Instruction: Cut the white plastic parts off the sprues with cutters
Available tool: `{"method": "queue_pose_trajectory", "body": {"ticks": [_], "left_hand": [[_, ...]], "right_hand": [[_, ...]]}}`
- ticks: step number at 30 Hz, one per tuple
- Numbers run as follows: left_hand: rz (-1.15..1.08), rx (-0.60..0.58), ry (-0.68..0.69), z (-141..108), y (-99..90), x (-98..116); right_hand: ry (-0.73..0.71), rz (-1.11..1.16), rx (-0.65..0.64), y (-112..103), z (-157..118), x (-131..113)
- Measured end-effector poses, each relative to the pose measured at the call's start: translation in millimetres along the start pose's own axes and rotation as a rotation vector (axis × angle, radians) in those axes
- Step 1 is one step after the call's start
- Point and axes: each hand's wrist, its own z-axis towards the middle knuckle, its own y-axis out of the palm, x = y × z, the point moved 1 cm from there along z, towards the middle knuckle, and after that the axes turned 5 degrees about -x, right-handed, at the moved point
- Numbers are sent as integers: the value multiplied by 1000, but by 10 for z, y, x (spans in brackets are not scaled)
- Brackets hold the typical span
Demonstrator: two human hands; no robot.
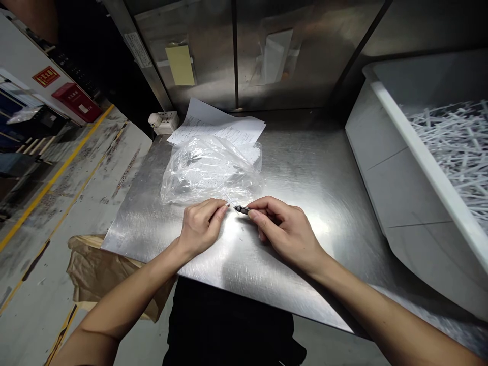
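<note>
My left hand pinches a thin white plastic piece between thumb and fingertips. Opposite it, my right hand is closed around a small black tool with a metal tip, which looks like a small cutter. The tool's tip is right by the white piece; whether they touch I cannot tell. Just beyond my hands lies a clear plastic bag with many small white bits in it. Tiny scraps lie on the metal table below the tool.
A big pale bin heaped with white plastic sticks stands on the right. Printed sheets lie behind the bag, near a white power socket. Brown paper sits below the table's left edge.
</note>
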Motion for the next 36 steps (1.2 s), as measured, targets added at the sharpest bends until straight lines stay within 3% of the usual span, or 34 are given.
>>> {"method": "queue_pose_trajectory", "body": {"ticks": [9, 18, 21, 24, 27, 30, 32, 34, 36], "left_hand": [[-72, 18, 18, 24, -35, 52], [-6, 163, 300, 47, -58, 108], [40, 216, 400, 22, -169, 195], [112, 266, 447, -81, -410, 267], [214, 320, 373, -354, -744, 208], [364, 461, 186, -874, -1113, -8], [471, 541, -11, -1350, -1352, -193], [599, 537, -215, -1884, -1569, -367], [709, 489, -519, -2413, -1754, -524]], "right_hand": [[-56, -16, 120, -55, 14, 13], [-118, 93, 233, -83, 16, 49], [-132, 111, 266, -99, 23, 95], [-137, 153, 280, -109, 44, 148], [-144, 191, 281, -105, 60, 195], [-151, 188, 290, -88, 61, 210], [-152, 187, 301, -74, 55, 202], [-129, 194, 299, -57, 49, 190], [-105, 199, 285, -37, 47, 185]]}}
